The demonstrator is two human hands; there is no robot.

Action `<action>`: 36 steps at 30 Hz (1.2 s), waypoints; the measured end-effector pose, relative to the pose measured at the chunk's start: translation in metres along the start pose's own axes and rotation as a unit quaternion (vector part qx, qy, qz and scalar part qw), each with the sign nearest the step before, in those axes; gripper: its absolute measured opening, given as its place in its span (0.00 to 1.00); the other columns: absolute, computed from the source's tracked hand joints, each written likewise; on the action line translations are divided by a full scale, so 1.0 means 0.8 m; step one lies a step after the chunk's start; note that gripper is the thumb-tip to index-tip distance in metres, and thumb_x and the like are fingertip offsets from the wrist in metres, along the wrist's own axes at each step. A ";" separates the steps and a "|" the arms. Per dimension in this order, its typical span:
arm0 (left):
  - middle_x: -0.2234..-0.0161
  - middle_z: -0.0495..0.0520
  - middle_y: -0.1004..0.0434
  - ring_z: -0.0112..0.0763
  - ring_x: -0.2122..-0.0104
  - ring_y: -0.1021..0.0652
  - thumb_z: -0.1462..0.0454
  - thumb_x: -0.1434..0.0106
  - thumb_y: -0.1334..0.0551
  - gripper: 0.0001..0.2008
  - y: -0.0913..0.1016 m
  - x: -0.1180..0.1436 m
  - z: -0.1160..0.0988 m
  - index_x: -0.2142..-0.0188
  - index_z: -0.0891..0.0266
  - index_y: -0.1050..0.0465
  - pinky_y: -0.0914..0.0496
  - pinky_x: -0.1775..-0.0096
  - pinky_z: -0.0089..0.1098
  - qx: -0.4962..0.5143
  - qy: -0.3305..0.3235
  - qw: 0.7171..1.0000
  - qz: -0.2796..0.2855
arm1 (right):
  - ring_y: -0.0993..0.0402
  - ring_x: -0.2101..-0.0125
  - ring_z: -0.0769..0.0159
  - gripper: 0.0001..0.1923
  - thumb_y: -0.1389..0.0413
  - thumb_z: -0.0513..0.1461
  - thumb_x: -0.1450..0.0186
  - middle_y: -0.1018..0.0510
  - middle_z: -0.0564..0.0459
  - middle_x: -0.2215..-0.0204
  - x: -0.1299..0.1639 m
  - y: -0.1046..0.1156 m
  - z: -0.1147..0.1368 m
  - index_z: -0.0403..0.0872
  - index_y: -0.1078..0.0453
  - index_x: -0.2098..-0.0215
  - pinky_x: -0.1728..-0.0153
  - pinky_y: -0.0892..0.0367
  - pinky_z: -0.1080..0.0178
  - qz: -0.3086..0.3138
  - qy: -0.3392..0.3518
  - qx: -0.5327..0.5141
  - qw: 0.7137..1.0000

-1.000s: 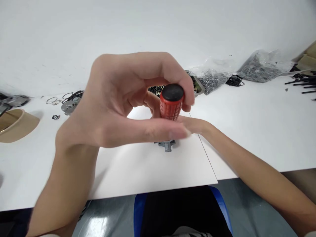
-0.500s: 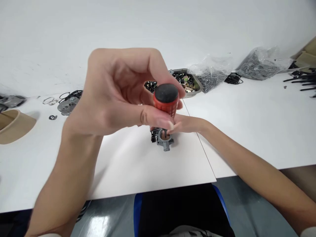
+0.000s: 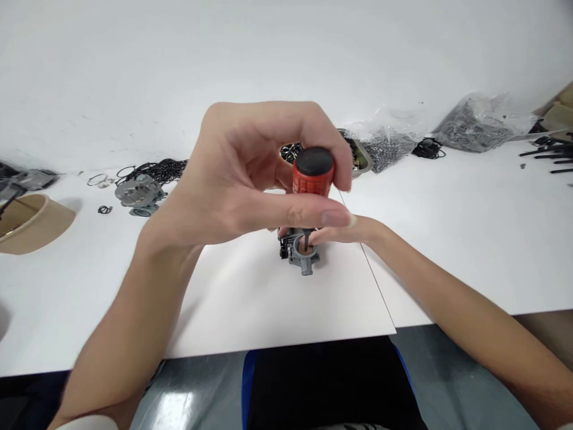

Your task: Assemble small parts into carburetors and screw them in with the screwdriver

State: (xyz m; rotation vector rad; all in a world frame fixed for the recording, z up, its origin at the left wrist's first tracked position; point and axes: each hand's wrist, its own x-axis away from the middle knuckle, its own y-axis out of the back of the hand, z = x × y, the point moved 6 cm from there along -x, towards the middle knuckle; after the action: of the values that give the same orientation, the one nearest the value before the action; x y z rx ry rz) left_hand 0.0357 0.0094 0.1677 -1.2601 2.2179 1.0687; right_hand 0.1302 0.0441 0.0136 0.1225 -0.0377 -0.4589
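Note:
My left hand (image 3: 250, 179) is raised in front of the camera, thumb and fingers closed around the red, black-capped handle of a screwdriver (image 3: 312, 172). The tool stands upright, its shaft reaching down into the round opening of a small grey metal part (image 3: 301, 251) that sits on a white sheet (image 3: 268, 298). Behind the screwdriver my right hand (image 3: 344, 230) lies on the table with its fingers against that part, steadying it; most of the hand is hidden by the left one.
A metal tray (image 3: 362, 158) of small parts and plastic bags (image 3: 474, 122) of dark pieces lie at the back right. Another grey part (image 3: 136, 194), black rings and a tan bowl (image 3: 33, 221) are at the left. The table's front edge is close.
My left hand shifted slightly right and turned on the handle, its thumb now lying across below the cap. The grey part, mostly hidden a second ago, now shows under the hand.

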 end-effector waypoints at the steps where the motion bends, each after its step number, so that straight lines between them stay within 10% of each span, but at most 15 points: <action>1: 0.66 0.54 0.21 0.37 0.63 0.19 0.53 0.44 0.32 0.18 0.001 0.001 0.000 0.54 0.55 0.22 0.24 0.73 0.31 0.005 -0.002 1.000 0.002 | 0.29 0.51 0.59 0.17 0.44 0.33 0.39 0.29 0.44 0.48 0.000 0.000 0.000 0.43 0.31 0.50 0.48 0.33 0.55 -0.002 0.004 0.007 1.000; 7: 0.66 0.55 0.20 0.31 0.73 0.21 0.67 0.48 0.29 0.20 0.004 0.010 0.003 0.53 0.58 0.21 0.37 0.87 0.24 0.060 0.000 0.997 0.039 | 0.29 0.52 0.60 0.18 0.44 0.33 0.39 0.31 0.45 0.46 -0.001 0.000 -0.001 0.44 0.30 0.50 0.51 0.31 0.58 0.003 -0.005 0.009 1.000; 12: 0.62 0.59 0.20 0.38 0.65 0.20 0.65 0.41 0.34 0.15 0.006 0.015 0.007 0.53 0.60 0.24 0.28 0.79 0.27 0.085 0.073 0.991 0.068 | 0.31 0.49 0.59 0.18 0.43 0.35 0.38 0.31 0.44 0.45 0.000 -0.002 0.005 0.44 0.31 0.48 0.50 0.32 0.57 0.014 -0.005 0.014 1.000; 20: 0.68 0.51 0.23 0.27 0.75 0.23 0.65 0.50 0.27 0.12 0.002 0.000 -0.011 0.64 0.57 0.21 0.30 0.79 0.27 0.030 -0.049 0.997 0.049 | 0.31 0.48 0.57 0.22 0.42 0.34 0.39 0.29 0.43 0.46 -0.001 -0.001 0.000 0.43 0.34 0.46 0.48 0.33 0.53 0.003 0.005 -0.016 1.000; 29: 0.64 0.56 0.21 0.39 0.65 0.19 0.70 0.41 0.35 0.17 0.002 0.017 -0.004 0.51 0.61 0.24 0.27 0.78 0.30 0.077 0.035 0.993 0.082 | 0.31 0.48 0.58 0.15 0.42 0.34 0.39 0.31 0.44 0.45 -0.002 -0.003 0.008 0.43 0.29 0.52 0.49 0.32 0.56 0.009 -0.004 0.013 1.000; 36: 0.68 0.51 0.24 0.28 0.70 0.23 0.66 0.46 0.30 0.11 0.001 0.001 -0.010 0.63 0.63 0.25 0.23 0.66 0.32 0.029 -0.054 0.993 0.102 | 0.30 0.50 0.60 0.19 0.43 0.34 0.39 0.28 0.44 0.48 0.000 -0.001 -0.001 0.44 0.33 0.48 0.50 0.32 0.55 0.009 0.004 -0.024 1.000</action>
State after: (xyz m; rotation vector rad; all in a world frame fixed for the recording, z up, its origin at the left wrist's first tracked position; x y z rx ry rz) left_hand 0.0354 0.0031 0.1729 -0.9448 2.3146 1.1095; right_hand 0.1297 0.0436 0.0128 0.0778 -0.0198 -0.4411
